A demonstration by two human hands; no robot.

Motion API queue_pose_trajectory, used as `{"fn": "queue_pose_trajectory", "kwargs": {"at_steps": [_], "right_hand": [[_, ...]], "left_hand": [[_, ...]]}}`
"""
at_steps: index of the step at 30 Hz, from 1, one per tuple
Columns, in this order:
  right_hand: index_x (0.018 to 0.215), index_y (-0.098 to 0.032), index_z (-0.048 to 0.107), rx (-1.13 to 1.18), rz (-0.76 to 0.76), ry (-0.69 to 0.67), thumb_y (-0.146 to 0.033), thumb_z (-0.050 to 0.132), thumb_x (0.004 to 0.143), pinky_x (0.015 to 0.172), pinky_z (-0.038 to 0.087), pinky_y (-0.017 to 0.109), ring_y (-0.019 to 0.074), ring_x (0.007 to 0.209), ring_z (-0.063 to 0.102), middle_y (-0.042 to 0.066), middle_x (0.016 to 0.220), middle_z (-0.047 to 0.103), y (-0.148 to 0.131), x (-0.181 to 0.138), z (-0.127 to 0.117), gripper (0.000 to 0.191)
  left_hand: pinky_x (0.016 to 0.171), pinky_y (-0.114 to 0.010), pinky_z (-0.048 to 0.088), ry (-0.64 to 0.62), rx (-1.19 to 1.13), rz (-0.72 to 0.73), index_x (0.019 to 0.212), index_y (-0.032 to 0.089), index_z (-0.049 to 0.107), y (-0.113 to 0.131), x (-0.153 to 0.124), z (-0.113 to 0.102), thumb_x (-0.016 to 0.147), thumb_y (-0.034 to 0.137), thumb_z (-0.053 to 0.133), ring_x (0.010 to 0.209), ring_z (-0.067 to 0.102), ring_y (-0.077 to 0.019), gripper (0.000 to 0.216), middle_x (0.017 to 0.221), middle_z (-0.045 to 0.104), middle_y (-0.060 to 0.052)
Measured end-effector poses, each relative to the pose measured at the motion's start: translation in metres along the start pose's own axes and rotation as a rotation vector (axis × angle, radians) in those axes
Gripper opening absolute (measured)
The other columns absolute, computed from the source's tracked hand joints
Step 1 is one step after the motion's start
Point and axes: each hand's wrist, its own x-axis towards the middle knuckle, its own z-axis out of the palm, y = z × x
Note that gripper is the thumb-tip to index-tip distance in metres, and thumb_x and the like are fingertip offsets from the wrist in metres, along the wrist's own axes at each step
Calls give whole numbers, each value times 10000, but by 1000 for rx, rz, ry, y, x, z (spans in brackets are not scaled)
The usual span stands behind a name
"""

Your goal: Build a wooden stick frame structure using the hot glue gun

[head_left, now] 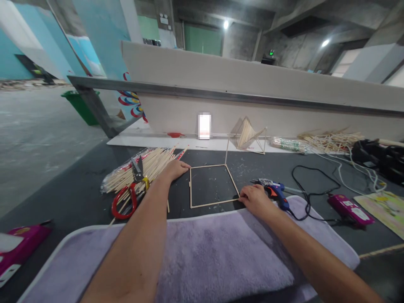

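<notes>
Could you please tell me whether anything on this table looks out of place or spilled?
Mostly just untidiness: thin wooden sticks splay loosely from a clear plastic wrapper, with scissors lying on top, and pale specks litter the dark tabletop in and around the square stick frame. No damage stands out on the frame.

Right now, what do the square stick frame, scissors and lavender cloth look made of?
Square stick frame: probably wood or bamboo, matte, unpainted; pale tan sticks.
Scissors: blades likely metal, dull grey; handles probably plastic, smooth, solid red and yellow.
Lavender cloth: plush textile, soft matte; fuzzy pile shows, fibre unclear.
</notes>
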Motion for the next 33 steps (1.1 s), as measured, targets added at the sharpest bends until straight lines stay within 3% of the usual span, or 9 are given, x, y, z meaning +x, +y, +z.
{"fn": "queue_pose_trajectory", "kwargs": {"at_steps": [6,16,19,22,25,27,30,33], "right_hand": [[735,-201,613,54,1,-1,-275,596,776,837,257,333,142,733,550,-11,726,643,6,-1,2,87],[757,-197,617,82,-20,-47,-359,590,782,774,312,300,143,715,559,2,733,641,10,0,-1,166],[784,-192,618,65,-74,-39,-363,521,835,763,323,298,150,732,561,15,751,641,8,-2,-6,203],[827,-183,620,52,-135,-4,-337,441,878,753,345,285,161,778,560,38,796,636,8,-4,-8,242],[836,-173,616,46,-153,26,-291,412,883,739,368,269,167,804,554,55,821,623,11,-3,-7,241],[834,-173,609,43,-147,44,-278,400,884,734,378,264,166,797,551,55,814,614,13,-3,-5,239],[827,-180,599,40,-149,69,-260,394,882,729,383,260,164,785,549,48,795,605,14,-3,-3,227],[831,-184,596,43,-169,87,-233,390,880,724,381,258,161,785,551,44,797,607,13,-5,-4,218]], "left_hand": [[850,-242,432,10,1,-33,999,221,696,6,-5,-5,727,296,519,950,609,-193,333,1023,678,-32],[817,-220,438,34,-69,-65,1034,222,674,-4,0,1,698,299,539,929,608,-170,371,1025,679,-11],[770,-211,441,114,-70,-85,996,223,686,-1,-10,-24,683,334,554,870,617,-164,357,990,687,-2],[663,-231,440,267,49,-242,896,187,704,1,-30,-62,702,383,524,744,621,-176,330,816,701,-28],[608,-244,428,225,213,-382,801,155,706,4,-49,-83,683,354,536,692,617,-191,287,731,689,-60],[623,-250,436,118,276,-395,779,152,704,5,-56,-80,660,345,566,716,624,-203,266,765,693,-81],[691,-291,459,-22,351,-472,765,151,707,9,-58,-57,591,379,644,833,626,-264,294,869,689,-142],[728,-356,471,-33,405,-609,783,170,711,12,-54,-33,521,378,704,936,601,-329,335,968,665,-191]]}}
